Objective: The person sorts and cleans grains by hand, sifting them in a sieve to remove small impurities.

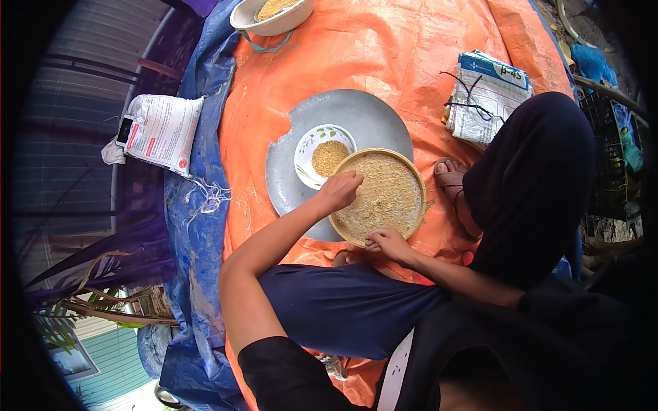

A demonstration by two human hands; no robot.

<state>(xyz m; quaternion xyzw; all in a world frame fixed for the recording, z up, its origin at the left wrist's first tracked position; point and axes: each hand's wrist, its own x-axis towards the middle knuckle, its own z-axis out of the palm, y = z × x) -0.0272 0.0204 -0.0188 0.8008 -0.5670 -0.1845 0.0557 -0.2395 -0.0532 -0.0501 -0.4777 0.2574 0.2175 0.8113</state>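
Observation:
A round winnowing tray (pixel 381 194) with a light wooden rim holds a layer of pale yellow grain mixed with whitish bits. My left hand (pixel 339 191) is over the tray's left side, fingers pinched together; what they hold, if anything, is too small to make out. At the near rim, my right hand (pixel 388 244) is closed with its fingers curled on the edge. Touching or just under the tray's upper left side is a white bowl (pixel 306 147) with a green leaf pattern and golden grain (pixel 329 156) inside. Both rest over a grey metal disc (pixel 288 179) with a ragged left edge.
An orange tarp (pixel 329 58) covers the ground, with a blue tarp (pixel 195 240) along its left. A larger basin (pixel 277 26) of grain stands at the top. A printed sack (pixel 164 131) lies left, folded sacks (pixel 485 96) right. My sandalled foot (pixel 454 188) is beside the tray.

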